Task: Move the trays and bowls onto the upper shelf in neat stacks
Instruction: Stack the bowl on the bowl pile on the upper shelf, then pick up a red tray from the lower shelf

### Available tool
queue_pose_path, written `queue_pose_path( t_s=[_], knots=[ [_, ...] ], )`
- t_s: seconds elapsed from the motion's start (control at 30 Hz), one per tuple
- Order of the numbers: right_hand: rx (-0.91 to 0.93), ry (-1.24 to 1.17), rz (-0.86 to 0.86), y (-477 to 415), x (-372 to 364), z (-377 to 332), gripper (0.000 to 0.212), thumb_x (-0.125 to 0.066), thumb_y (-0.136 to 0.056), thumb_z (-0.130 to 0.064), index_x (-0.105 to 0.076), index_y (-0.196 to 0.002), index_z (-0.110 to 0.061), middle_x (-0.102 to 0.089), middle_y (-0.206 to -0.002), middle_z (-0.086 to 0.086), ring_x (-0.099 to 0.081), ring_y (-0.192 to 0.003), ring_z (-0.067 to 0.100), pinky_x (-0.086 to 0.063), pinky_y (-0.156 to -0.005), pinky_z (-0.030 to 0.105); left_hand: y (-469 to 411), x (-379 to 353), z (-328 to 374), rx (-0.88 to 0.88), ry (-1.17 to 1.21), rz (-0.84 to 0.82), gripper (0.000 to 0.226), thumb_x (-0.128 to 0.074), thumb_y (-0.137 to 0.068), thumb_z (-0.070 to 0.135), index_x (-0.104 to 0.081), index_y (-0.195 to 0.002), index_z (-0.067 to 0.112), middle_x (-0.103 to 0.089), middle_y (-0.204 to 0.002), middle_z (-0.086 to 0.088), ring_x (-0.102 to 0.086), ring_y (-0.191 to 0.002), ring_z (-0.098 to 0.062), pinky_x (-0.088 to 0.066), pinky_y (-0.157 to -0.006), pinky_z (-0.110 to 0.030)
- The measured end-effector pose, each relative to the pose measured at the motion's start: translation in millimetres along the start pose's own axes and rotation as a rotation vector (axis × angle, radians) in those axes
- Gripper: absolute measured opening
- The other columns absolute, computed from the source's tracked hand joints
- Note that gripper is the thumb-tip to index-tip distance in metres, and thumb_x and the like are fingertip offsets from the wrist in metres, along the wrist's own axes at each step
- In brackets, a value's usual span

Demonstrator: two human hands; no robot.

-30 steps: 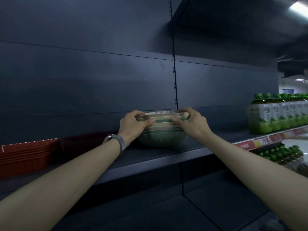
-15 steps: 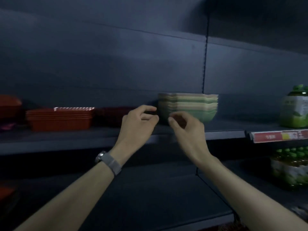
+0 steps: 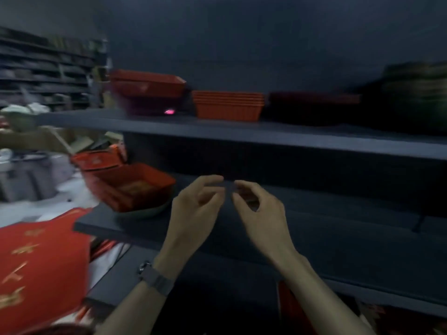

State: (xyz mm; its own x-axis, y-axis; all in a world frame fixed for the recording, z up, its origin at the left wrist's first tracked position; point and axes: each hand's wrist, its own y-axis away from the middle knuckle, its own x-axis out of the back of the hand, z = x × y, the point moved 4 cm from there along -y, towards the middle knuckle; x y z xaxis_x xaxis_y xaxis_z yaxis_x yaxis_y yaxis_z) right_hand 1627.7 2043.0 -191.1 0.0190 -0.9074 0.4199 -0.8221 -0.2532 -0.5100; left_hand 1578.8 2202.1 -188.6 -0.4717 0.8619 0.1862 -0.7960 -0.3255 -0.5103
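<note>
My left hand [image 3: 197,209] and my right hand [image 3: 260,213] hover side by side in front of the lower shelf [image 3: 314,228], fingers loosely curled, holding nothing. On that shelf's left end a red tray [image 3: 130,187] rests tilted on a green dish [image 3: 147,210]. The upper shelf [image 3: 242,132] carries a stack of orange trays [image 3: 228,105], a red tray stack [image 3: 147,87] to its left, dark red trays [image 3: 314,100] to its right, and the blurred green bowl stack [image 3: 416,93] at far right.
Red printed sheets [image 3: 41,262] lie at lower left beside the shelf end. Cardboard and clutter [image 3: 36,146] fill the floor area at left, with distant racks [image 3: 48,68] behind. The picture is blurred.
Both hands let go of the green bowl stack and drew back and down. The view swung left and lower, so the bowls now sit at the far right.
</note>
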Motion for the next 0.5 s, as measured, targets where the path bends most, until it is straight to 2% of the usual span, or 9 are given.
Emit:
queue_pose_path(
  t_s=[0.1,0.2,0.27,0.37,0.5],
  knots=[
    [-0.063,-0.031,-0.079,2,-50,8,0.038,-0.066,-0.101,-0.042,-0.064,-0.137,-0.031,-0.067,-0.127,-0.020,-0.061,-0.116,-0.005,-0.050,-0.101,0.018,11,41,-42,0.092,-0.089,0.100,0.032,-0.071,-0.096,0.012,-0.070,-0.109,0.042,-0.079,-0.090,0.019,-0.074,-0.084,-0.004,-0.057,-0.074,-0.023],
    [-0.117,-0.067,-0.139,2,-94,15,0.040,-0.069,-0.099,-0.040,-0.065,-0.138,-0.029,-0.070,-0.127,-0.017,-0.063,-0.116,-0.003,-0.052,-0.106,0.026,25,83,-78,0.168,-0.141,0.235,0.034,-0.073,-0.093,0.010,-0.072,-0.109,0.040,-0.079,-0.092,0.019,-0.074,-0.083,-0.002,-0.052,-0.071,-0.016],
    [-0.137,-0.080,-0.188,0,-122,21,0.043,-0.069,-0.099,-0.040,-0.064,-0.140,-0.029,-0.070,-0.129,-0.015,-0.062,-0.121,-0.001,-0.050,-0.109,0.028,41,109,-102,0.249,-0.169,0.323,0.027,-0.074,-0.091,0.015,-0.074,-0.110,0.034,-0.080,-0.092,0.018,-0.073,-0.084,0.000,-0.052,-0.072,-0.020],
    [-0.168,-0.100,-0.257,-6,-158,25,0.043,-0.068,-0.099,-0.040,-0.063,-0.141,-0.030,-0.069,-0.129,-0.016,-0.061,-0.124,0.001,-0.048,-0.111,0.028,74,139,-138,0.408,-0.154,0.427,0.029,-0.075,-0.092,0.016,-0.074,-0.113,0.037,-0.080,-0.094,0.013,-0.073,-0.092,-0.001,-0.053,-0.081,-0.029],
    [-0.184,-0.119,-0.318,-16,-199,27,0.040,-0.069,-0.099,-0.033,-0.062,-0.138,-0.032,-0.069,-0.124,-0.014,-0.063,-0.117,0.002,-0.051,-0.107,0.029,97,158,-171,0.522,-0.134,0.482,0.031,-0.074,-0.093,0.016,-0.073,-0.114,0.039,-0.081,-0.094,0.013,-0.073,-0.093,-0.003,-0.054,-0.081,-0.029]
  ],
)
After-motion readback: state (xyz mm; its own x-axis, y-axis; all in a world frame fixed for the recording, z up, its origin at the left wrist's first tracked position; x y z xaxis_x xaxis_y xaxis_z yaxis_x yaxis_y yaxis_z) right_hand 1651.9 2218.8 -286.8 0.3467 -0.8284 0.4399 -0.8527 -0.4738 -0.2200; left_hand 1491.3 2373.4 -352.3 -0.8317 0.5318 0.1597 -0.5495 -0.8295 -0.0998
